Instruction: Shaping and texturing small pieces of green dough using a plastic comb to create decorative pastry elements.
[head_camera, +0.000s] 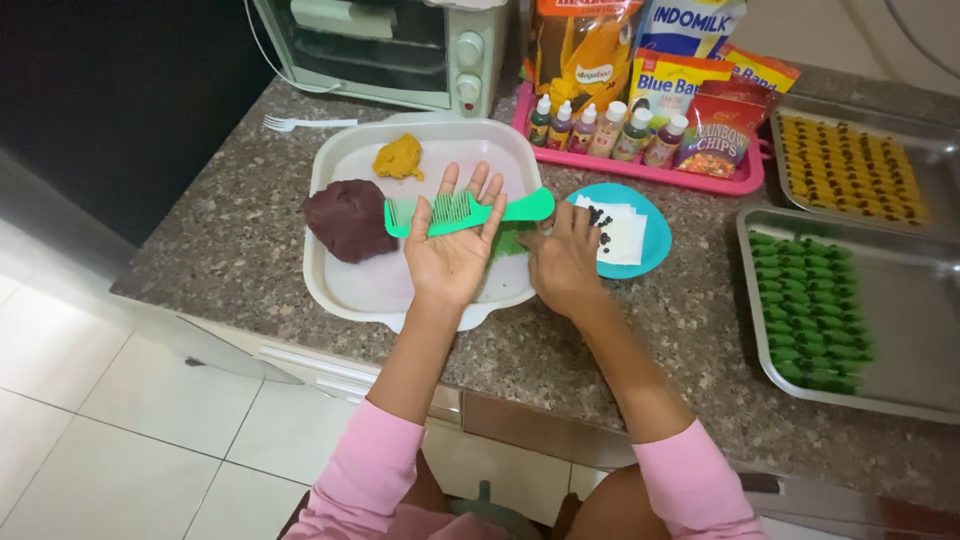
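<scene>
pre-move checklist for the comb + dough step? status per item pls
1. Green comb supported: ok, it lies across the open palm of the left hand.
2. Right hand on the green dough: cannot tell, the hand hides most of it.
3. White tray fully on the counter: not ok, its near edge sits at the counter's lip.
4. Brown dough and yellow dough clear of the hands: ok, both lie apart on the tray.
5. Blue plate within reach: ok, just beyond the right hand.

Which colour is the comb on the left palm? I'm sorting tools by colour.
Green. The comb lies across the open left hand, seen best in the head view.
</scene>
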